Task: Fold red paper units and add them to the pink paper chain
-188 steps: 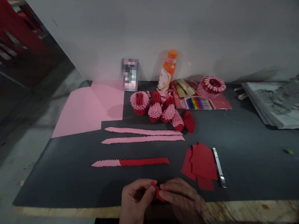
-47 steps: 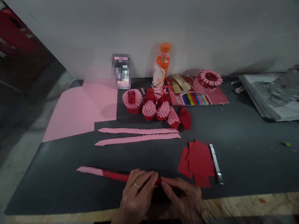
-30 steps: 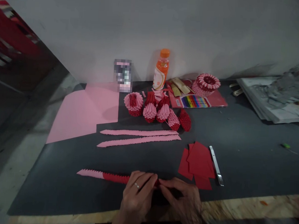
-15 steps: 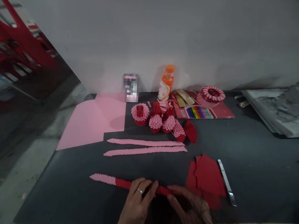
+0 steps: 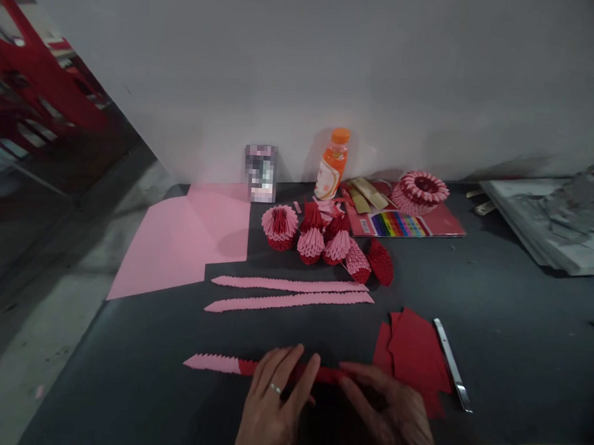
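Observation:
A strip of interlocked folded paper pieces, pink at its pointed left end and red beyond (image 5: 214,363), lies along the near side of the dark table. My left hand (image 5: 275,401), with a ring on one finger, grips its red middle; the fingers cover part of it. At the strip's right end, my right hand (image 5: 392,403) pinches the red paper between thumb and forefinger; the other fingers are dim. Just beyond the right hand is a stack of red paper pieces (image 5: 417,348), with a silver craft knife (image 5: 453,363) alongside. Two pink folded strips (image 5: 287,302) lie farther back.
Pink paper sheets (image 5: 176,243) cover the back left. Several red and pink folded-paper pieces (image 5: 311,240) sit mid-table. Behind stand an orange drink bottle (image 5: 332,164) and a round paper piece (image 5: 421,192) on a red packet (image 5: 446,224). A covered stack (image 5: 540,228) is at right.
The strip and my left hand have shifted slightly right. My left fingers have spread and straightened a little over the strip. My right hand still pinches its right end.

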Action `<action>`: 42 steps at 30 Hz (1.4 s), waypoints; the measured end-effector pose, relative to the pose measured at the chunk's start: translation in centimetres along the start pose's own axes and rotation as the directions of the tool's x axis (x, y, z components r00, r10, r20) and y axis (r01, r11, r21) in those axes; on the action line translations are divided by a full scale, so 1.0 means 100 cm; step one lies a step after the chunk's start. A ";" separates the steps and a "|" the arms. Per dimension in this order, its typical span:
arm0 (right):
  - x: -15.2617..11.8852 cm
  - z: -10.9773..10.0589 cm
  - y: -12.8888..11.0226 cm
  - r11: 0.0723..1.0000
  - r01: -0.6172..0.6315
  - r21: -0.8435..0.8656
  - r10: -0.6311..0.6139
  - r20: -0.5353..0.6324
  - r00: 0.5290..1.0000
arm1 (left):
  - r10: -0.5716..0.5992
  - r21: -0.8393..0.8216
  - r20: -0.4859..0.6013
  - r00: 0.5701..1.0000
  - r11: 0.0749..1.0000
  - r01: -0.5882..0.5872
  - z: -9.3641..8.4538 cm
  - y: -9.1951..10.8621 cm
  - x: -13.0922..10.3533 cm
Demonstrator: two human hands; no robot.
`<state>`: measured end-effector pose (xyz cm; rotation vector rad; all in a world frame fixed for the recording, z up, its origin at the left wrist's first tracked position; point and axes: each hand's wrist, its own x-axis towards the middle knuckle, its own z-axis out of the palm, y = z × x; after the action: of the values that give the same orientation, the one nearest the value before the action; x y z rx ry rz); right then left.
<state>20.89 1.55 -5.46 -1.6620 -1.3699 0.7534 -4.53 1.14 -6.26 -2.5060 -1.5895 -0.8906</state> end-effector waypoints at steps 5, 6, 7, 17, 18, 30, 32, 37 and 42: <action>0.003 -0.013 0.008 0.996 -0.084 -0.033 0.085 0.036 0.996 | -0.074 0.104 0.029 0.997 0.992 0.071 -0.014 -0.030 -0.007; 0.003 -0.014 0.009 0.995 -0.090 -0.034 0.092 0.062 0.994 | -0.111 0.103 0.042 0.993 0.989 0.106 -0.016 -0.034 -0.008; 0.003 -0.013 0.010 0.995 -0.093 -0.033 0.096 0.080 0.992 | -0.144 0.100 0.052 0.988 0.985 0.139 -0.017 -0.036 -0.009; 0.007 -0.003 0.001 0.998 -0.056 -0.026 0.058 0.076 0.995 | -0.119 0.095 0.067 0.991 0.989 0.113 -0.015 -0.039 -0.008; 0.007 -0.003 0.000 0.999 -0.041 -0.026 0.043 0.070 0.997 | -0.111 0.104 0.080 0.991 0.989 0.102 -0.016 -0.039 -0.007; 0.006 -0.023 0.011 0.877 0.160 -0.453 -0.244 -0.132 0.961 | -0.136 0.226 0.217 0.967 0.970 0.086 -0.004 0.007 -0.033; 0.007 -0.041 0.020 0.816 0.086 -0.571 -0.237 -0.195 0.952 | -0.142 0.224 0.224 0.964 0.970 0.091 -0.002 0.015 -0.033; 0.005 -0.069 0.042 0.745 0.017 -0.667 -0.228 -0.231 0.946 | -0.104 0.276 0.216 0.971 0.960 0.041 0.003 0.011 -0.021; 0.007 -0.058 0.048 0.747 0.065 -0.661 -0.263 -0.205 0.943 | -0.122 0.232 0.171 0.978 0.969 0.080 0.007 0.009 -0.014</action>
<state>28.24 0.62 -6.96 -2.0289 -1.6398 -0.1161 -3.84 -0.18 -7.28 -2.4260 -1.7735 -0.4650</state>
